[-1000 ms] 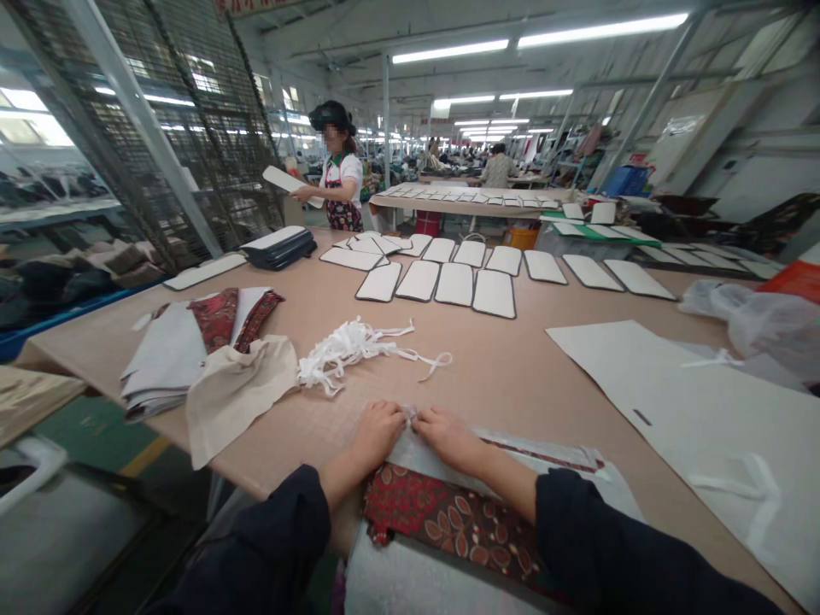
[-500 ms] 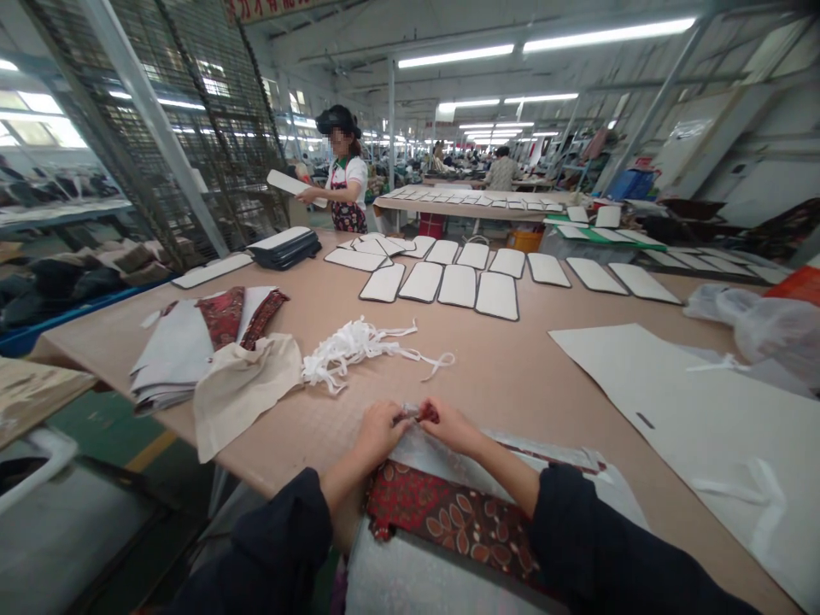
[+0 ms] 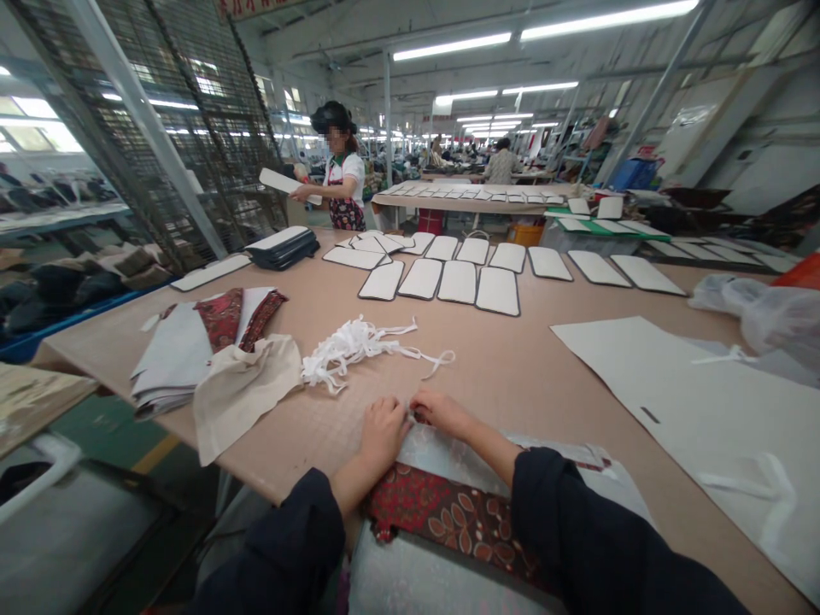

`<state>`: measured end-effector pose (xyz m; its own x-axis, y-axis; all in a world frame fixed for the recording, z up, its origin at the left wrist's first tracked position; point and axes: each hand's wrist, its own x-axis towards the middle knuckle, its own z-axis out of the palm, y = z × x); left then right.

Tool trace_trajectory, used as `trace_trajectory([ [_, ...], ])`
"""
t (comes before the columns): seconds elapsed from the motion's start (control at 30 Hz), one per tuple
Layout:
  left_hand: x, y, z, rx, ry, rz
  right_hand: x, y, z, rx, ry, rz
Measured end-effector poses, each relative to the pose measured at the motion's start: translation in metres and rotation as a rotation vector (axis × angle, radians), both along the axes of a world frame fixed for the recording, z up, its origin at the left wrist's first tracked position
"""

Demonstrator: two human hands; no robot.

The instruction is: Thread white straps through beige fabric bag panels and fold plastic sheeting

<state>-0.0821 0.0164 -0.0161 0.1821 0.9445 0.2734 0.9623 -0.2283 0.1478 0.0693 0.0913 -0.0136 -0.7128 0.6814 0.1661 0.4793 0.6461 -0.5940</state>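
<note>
My left hand (image 3: 384, 430) and my right hand (image 3: 443, 413) meet at the far corner of a fabric piece with a pale grey-white back (image 3: 442, 451). Both hands have their fingers closed on that fabric's edge; the exact pinch is partly hidden by the fingers. Across the fabric, below my wrists, runs a red and brown leaf-patterned strip (image 3: 448, 521). Just beyond my hands is a tangled heap of narrow white ties (image 3: 352, 348). A beige cloth (image 3: 247, 389) lies to the left, against a folded stack of grey-backed patterned fabric (image 3: 172, 350).
Rows of dark-edged white panels (image 3: 459, 282) cover the far part of the brown-topped table (image 3: 512, 367). A large white sheet (image 3: 692, 401) and clear plastic (image 3: 736, 307) lie at right. A co-worker (image 3: 342, 175) stands beyond the table holding a white panel, near a dark stack (image 3: 282, 248).
My fingers have shifted slightly at the fabric's edge, the left hand turning more knuckles-up and the right hand moving a little left and up. The patterned bit between them is now mostly covered.
</note>
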Motion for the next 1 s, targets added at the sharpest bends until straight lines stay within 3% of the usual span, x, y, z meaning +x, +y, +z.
trace_trajectory([
  [0.13,0.000,-0.002,-0.001,-0.027,0.153,-0.154,-0.004,0.007,-0.001,0.018,-0.062,0.002],
  [0.33,0.003,-0.004,-0.002,-0.051,0.222,-0.239,-0.012,0.011,0.002,0.029,-0.162,-0.017],
  [0.73,0.003,0.001,0.003,-0.046,0.252,-0.201,-0.020,0.021,-0.005,-0.098,-0.242,-0.203],
  [1.0,0.003,-0.001,0.005,0.054,0.280,-0.244,-0.014,0.007,-0.001,0.005,-0.201,-0.250],
])
